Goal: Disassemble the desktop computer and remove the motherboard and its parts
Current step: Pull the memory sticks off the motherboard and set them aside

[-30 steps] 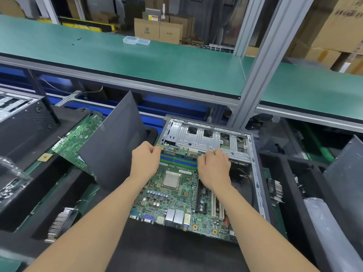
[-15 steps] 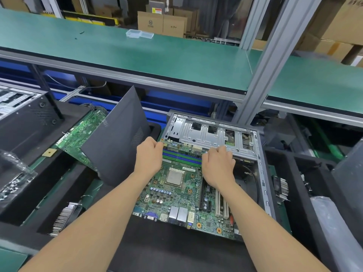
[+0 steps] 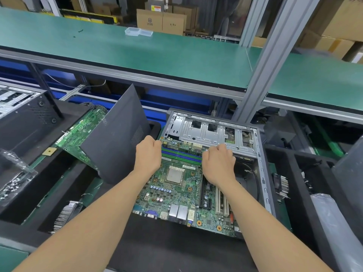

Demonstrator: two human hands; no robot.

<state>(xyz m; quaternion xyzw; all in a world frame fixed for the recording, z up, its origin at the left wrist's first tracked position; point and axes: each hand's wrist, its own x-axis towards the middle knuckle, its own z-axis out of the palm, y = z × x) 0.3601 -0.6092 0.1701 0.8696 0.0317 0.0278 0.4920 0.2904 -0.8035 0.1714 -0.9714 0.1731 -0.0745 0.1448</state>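
A green motherboard (image 3: pixel 172 195) with a bare CPU (image 3: pixel 174 174) lies in an open grey computer case (image 3: pixel 263 173). Its port edge points toward me. My left hand (image 3: pixel 148 154) is curled over the board's far left corner, beside the blue and green memory slots (image 3: pixel 181 154). At the other end of those slots my right hand (image 3: pixel 219 163) grips the board, just in front of the metal drive cage (image 3: pixel 208 132). The fingertips of both hands are hidden.
A dark side panel (image 3: pixel 115 146) leans upright just left of the case, over another green board (image 3: pixel 82 132). Black foam trays hold heat sinks at left (image 3: pixel 66 214) and right (image 3: pixel 281 185). An aluminium post (image 3: pixel 261 75) and a green shelf (image 3: pixel 137 55) stand behind.
Both hands keep their places at the far end of the motherboard. Only the view has shifted a little.
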